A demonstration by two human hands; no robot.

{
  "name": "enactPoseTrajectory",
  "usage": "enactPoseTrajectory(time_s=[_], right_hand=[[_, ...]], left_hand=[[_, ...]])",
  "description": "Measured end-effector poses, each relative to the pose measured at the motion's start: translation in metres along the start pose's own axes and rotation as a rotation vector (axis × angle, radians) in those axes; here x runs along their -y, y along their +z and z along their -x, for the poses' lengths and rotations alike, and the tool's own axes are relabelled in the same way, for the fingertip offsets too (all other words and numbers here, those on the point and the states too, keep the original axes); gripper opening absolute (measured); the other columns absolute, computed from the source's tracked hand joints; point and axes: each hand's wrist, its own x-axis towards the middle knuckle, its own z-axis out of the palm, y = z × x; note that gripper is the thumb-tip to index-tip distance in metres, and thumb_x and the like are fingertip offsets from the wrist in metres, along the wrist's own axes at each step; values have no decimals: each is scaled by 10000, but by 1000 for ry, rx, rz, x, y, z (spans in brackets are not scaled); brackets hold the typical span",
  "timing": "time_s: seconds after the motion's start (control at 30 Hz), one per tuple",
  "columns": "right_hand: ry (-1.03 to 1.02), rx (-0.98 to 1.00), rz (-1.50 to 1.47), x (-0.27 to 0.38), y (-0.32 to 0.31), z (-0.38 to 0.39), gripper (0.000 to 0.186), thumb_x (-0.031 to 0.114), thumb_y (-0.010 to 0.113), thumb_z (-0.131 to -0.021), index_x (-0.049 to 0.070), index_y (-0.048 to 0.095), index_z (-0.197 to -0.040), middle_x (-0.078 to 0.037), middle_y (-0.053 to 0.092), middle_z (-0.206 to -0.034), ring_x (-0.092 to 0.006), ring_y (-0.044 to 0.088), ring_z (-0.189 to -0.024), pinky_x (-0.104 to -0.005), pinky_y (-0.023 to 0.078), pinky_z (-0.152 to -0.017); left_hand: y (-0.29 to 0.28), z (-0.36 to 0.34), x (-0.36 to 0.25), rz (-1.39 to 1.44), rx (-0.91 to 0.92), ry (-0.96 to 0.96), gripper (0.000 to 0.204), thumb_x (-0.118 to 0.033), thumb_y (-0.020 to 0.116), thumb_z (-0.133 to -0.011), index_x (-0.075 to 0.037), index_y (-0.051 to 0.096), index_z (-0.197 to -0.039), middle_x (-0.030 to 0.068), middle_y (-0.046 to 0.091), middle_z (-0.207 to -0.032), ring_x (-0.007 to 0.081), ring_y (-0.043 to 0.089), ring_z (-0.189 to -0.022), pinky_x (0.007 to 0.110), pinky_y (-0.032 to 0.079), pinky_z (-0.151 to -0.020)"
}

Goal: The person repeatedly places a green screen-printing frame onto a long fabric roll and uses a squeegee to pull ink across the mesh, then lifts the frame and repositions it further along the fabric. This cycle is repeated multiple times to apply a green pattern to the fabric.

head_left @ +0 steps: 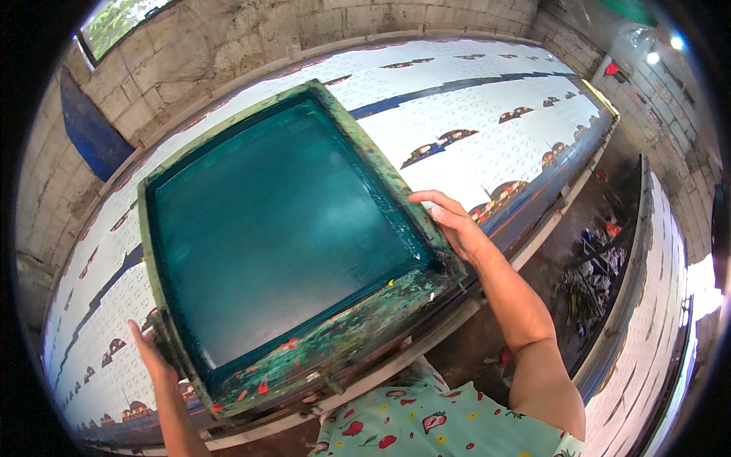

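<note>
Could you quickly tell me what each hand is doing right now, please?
Left hand: grip closed on the left edge of the green printing screen frame.
Right hand: grip on the frame's right edge, fingers over the top.

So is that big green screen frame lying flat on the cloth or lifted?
Cannot tell for sure. The frame sits over the printed cloth, left hand and right hand gripping opposite sides; its underside is hidden.
</note>
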Motion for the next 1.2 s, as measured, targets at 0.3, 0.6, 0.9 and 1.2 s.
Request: enactPoseTrajectory(time_s=[0.3, 0.6, 0.9, 1.2], right_hand=[[-54, -138, 11, 0, -199, -9, 554, 411, 685, -996, 29, 735, -1395, -102, 645, -1483, -247, 500, -1491, -406, 279, -1295], [-38, -162, -41, -2, -292, 1, 719, 540, 703, -1007, 6, 648, -1486, -122, 654, -1465, -265, 559, -1359, -402, 349, -1229], [-55, -123, 79, -22, -330, 6, 794, 555, 728, -986, -8, 624, -1537, -148, 601, -1584, -310, 508, -1531, -474, 337, -1307], [-481, 503, 824, 4, -170, 72, 392, 151, 863, -878, 146, 809, -1266, -124, 735, -1374, -342, 689, -1339, -497, 535, -1138]], left_hand=[[203, 89, 49, 101, 23, 36, 966, -910, 527, -994, 13, 785, -1110, 166, 792, -1057, 283, 729, -981, 437, 583, -939], [275, 132, 97, 116, 35, 53, 880, -756, 446, -1123, 55, 788, -1140, 161, 802, -1109, 249, 729, -1043, 385, 563, -985], [299, 143, 97, -2, 29, 80, 760, -634, 470, -1172, 61, 776, -1139, 143, 788, -1081, 223, 722, -957, 390, 581, -924], [307, 128, 114, -107, 4, 81, 740, -581, 534, -1171, 120, 757, -1256, 165, 769, -1181, 225, 665, -1084, 398, 518, -1028]])
